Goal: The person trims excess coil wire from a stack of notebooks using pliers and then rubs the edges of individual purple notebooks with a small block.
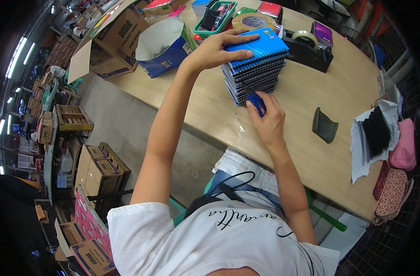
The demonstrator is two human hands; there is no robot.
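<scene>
A tall stack of spiral-bound notebooks [256, 69] stands on the table, its top cover bright blue and the dark coils showing along the near side. My left hand [219, 49] lies on the top notebook, fingers stretched over the cover and thumb apart. Below the stack's near side, my right hand [268, 120] is closed around a small blue-handled tool [257, 102], which looks like pliers or cutters. Its dark tip points at the coils; whether it touches them I cannot tell.
On the wooden table [302, 92] are a tape dispenser [311, 50], a large tape roll [253, 21], a green basket [215, 19], an open blue-and-white box [161, 50] and a dark curved piece [325, 125]. Loose coils [375, 131] and pouches [394, 195] lie right. A cardboard carton [118, 46] stands left.
</scene>
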